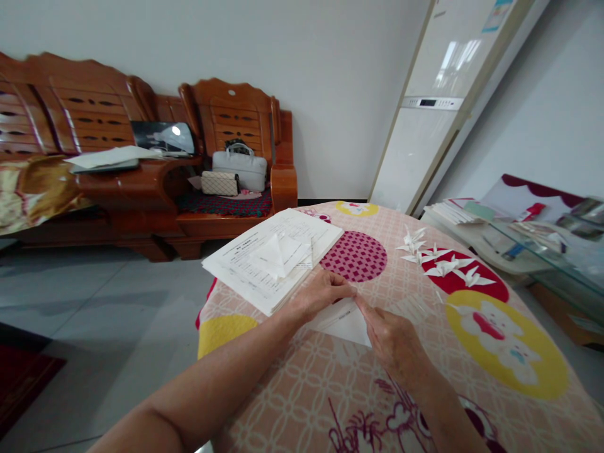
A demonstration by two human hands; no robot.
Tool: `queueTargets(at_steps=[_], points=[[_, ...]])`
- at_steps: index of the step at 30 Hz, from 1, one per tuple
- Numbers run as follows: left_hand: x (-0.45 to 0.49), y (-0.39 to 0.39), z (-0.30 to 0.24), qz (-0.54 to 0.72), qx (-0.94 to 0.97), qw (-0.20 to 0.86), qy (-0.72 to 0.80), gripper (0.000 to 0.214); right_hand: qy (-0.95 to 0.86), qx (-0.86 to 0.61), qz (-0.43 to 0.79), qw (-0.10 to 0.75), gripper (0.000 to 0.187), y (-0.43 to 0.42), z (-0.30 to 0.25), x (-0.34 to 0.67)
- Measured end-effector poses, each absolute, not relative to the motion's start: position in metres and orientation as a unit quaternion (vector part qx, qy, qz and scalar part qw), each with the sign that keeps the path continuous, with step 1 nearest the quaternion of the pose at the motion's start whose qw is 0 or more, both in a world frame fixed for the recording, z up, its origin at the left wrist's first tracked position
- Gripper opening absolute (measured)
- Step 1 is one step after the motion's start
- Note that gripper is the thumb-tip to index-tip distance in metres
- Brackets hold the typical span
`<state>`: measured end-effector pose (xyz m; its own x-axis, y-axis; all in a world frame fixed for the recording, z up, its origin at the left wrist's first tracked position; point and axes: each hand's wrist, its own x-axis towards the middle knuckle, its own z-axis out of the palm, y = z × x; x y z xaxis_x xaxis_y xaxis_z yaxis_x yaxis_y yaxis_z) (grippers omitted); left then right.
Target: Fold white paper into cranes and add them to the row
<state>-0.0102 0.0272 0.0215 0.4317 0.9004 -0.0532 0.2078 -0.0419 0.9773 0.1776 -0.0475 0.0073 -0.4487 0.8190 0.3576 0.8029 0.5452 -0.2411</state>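
Both my hands meet at the far corner of a folded sheet of paper (343, 322), white with a little print, lying on the patterned tablecloth. My left hand (323, 292) has its fingers bent and pressed together on the paper's top corner. My right hand (389, 333) pinches the same corner from the right, its index finger nearly touching the left fingertips. Left of them lies a stack of printed sheets (240, 267) with folded paper pieces (278, 255) on top. Several white paper cranes (448, 267) stand farther right on the table.
The round table's cloth (302, 384) has coloured patches. To the right is a glass-topped side stand (542, 245) with papers and small items. Beyond the table stand a wooden sofa (226, 113) holding a grey bag (240, 167) and a tall white air conditioner (425, 126).
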Motion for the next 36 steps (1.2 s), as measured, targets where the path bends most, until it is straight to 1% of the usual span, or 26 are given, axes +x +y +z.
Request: queueTargets(at_steps=[2,3,7,9,11,14,17,23,27,33,36], points=[[-0.011,0.028,0.022,0.306,0.664,0.541,0.417,0.029,-0.835,-0.488,0.055,0.248,0.053,-0.049,0.008,0.176],[-0.011,0.028,0.023,0.302,0.674,0.535,0.411,0.028,-0.819,-0.496,0.094,0.271,0.051,-0.049,0.01,0.176],[-0.011,0.028,0.023,0.302,0.713,0.485,0.406,0.026,-0.692,-0.516,0.349,0.365,0.041,-0.048,0.015,0.178],[-0.01,0.027,0.024,0.303,0.725,0.472,0.399,0.026,-0.628,-0.509,0.441,0.39,0.032,-0.047,0.018,0.181],[-0.009,0.025,0.027,0.303,0.73,0.472,0.392,0.026,-0.579,-0.508,0.488,0.411,0.027,-0.046,0.019,0.182],[-0.007,0.021,0.031,0.297,0.737,0.479,0.374,0.026,-0.522,-0.505,0.535,0.431,0.03,-0.046,0.02,0.181],[-0.004,0.017,0.034,0.298,0.743,0.476,0.363,0.027,-0.492,-0.5,0.562,0.438,0.031,-0.047,0.018,0.18],[0.0,0.01,0.038,0.308,0.751,0.437,0.387,0.025,-0.479,-0.485,0.583,0.442,0.033,-0.048,0.014,0.18],[0.001,0.01,0.038,0.317,0.748,0.442,0.381,0.025,-0.475,-0.481,0.588,0.445,0.034,-0.047,0.012,0.18],[0.002,0.011,0.036,0.326,0.732,0.465,0.377,0.027,-0.505,-0.5,0.544,0.446,0.037,-0.046,0.011,0.18],[0.002,0.011,0.034,0.328,0.727,0.475,0.372,0.027,-0.527,-0.511,0.52,0.436,0.035,-0.045,0.011,0.181]])
